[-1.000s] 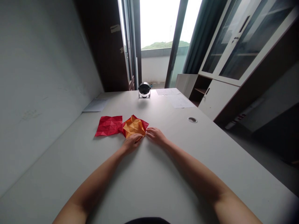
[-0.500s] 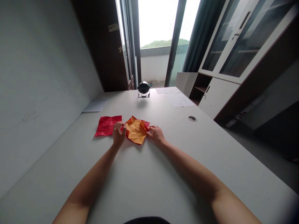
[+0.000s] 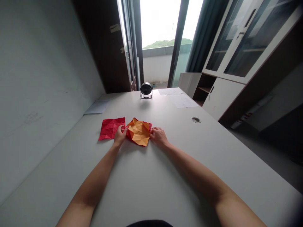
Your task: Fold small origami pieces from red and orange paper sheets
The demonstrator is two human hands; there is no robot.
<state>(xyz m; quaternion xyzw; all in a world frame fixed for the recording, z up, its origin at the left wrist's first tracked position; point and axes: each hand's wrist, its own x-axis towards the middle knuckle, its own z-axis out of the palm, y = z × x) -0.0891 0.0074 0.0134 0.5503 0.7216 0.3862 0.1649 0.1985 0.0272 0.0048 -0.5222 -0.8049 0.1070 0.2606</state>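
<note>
A creased orange sheet of origami paper (image 3: 139,132) lies in front of me, with creased red paper (image 3: 129,135) showing around its edges underneath. At its left edge my left hand (image 3: 120,135) is closed, thumb and finger pinching the red paper's edge. My right hand (image 3: 159,136) has its fingers pressed together at the right edge of the origami paper; its fingertips partly cover whether they grip the orange layer, the red, or both. A separate flat red sheet (image 3: 109,127) with grid creases lies just left, its right corner partly behind my left hand.
All this rests on a white table (image 3: 142,176). Toward the far end stand a round black device on a metal stand (image 3: 146,90) and white papers (image 3: 182,101). Another paper (image 3: 97,107) lies by the left wall. A cable hole (image 3: 196,120) is at right.
The orange paper has shifted slightly right and its left part has turned a little under my fingers. My left hand's grip has moved slightly; the right hand stays at the right edge.
</note>
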